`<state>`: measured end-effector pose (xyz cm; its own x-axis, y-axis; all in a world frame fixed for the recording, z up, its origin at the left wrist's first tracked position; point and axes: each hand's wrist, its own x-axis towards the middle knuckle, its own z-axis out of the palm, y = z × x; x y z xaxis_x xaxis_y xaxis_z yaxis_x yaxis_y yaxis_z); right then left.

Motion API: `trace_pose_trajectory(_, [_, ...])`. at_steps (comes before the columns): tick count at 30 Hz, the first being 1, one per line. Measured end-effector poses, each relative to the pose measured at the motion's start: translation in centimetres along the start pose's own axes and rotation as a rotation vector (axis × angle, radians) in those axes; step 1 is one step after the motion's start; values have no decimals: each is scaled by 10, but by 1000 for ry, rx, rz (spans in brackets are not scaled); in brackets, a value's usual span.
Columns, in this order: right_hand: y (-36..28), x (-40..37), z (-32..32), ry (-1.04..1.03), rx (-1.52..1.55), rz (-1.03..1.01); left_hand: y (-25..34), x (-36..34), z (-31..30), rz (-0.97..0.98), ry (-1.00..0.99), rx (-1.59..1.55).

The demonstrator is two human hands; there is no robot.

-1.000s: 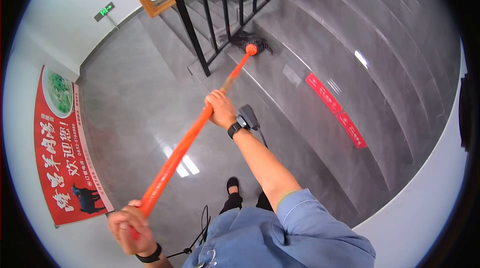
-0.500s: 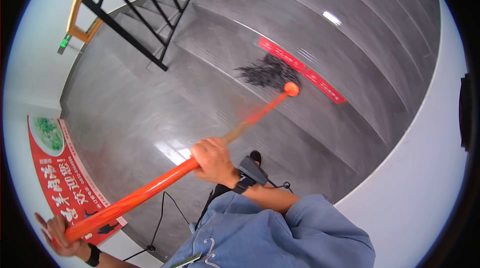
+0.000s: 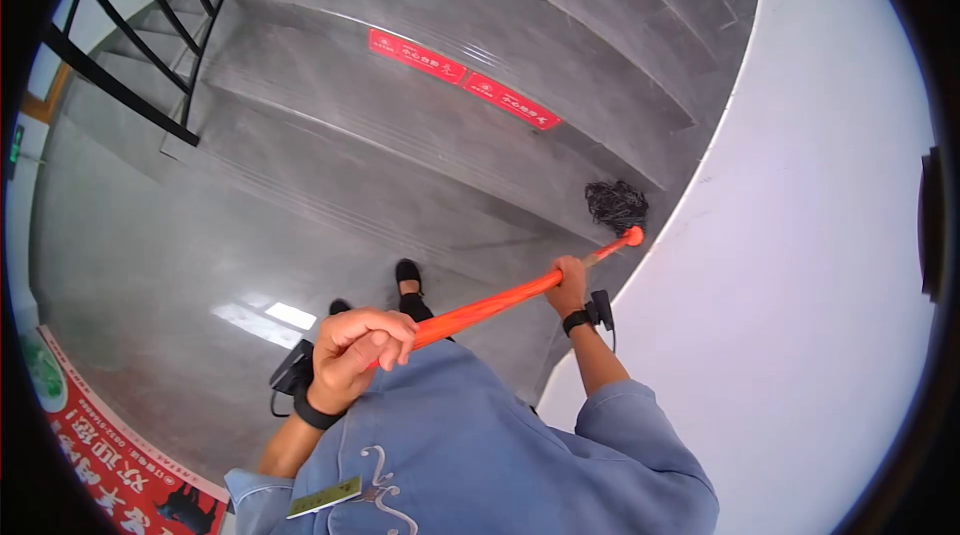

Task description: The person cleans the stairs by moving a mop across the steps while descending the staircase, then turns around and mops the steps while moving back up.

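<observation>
A mop with an orange handle (image 3: 488, 309) slants across in front of me. Its dark string head (image 3: 615, 203) rests on a grey stair tread, close to the white wall on the right. My right hand (image 3: 568, 285) is closed round the lower part of the handle, near the orange socket (image 3: 633, 235). At the upper end of the handle, my left hand (image 3: 360, 350) has its fingers curled over the tip. Both wrists wear black bands with small dark devices.
Curved grey stairs (image 3: 330, 65) rise ahead, with red warning stickers (image 3: 465, 78) along one riser. A black railing (image 3: 135, 60) stands on the left. The white wall (image 3: 780, 285) bounds the right side. A red poster (image 3: 130, 465) is at lower left. My black shoes (image 3: 408, 275) stand below.
The mop head has moved right along the step, away from the stickers to the wall. My left hand has come in from the far left to in front of my body. The view has shifted right.
</observation>
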<state>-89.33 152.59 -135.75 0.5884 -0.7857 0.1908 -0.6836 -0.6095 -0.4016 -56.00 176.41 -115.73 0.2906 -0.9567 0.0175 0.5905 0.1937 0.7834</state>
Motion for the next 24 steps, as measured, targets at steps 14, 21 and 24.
trace_pose_trajectory(14, [-374, 36, 94, -282, 363, -348, 240, -283, -167, 253, 685, 1328])
trace_pose_trajectory(21, [-515, 52, 98, -252, 702, -551, 326, -294, -70, 991, 862, 246])
trace_pose_trajectory(24, [-508, 65, 99, -355, 765, -589, 318, -304, -66, 913, 878, 271])
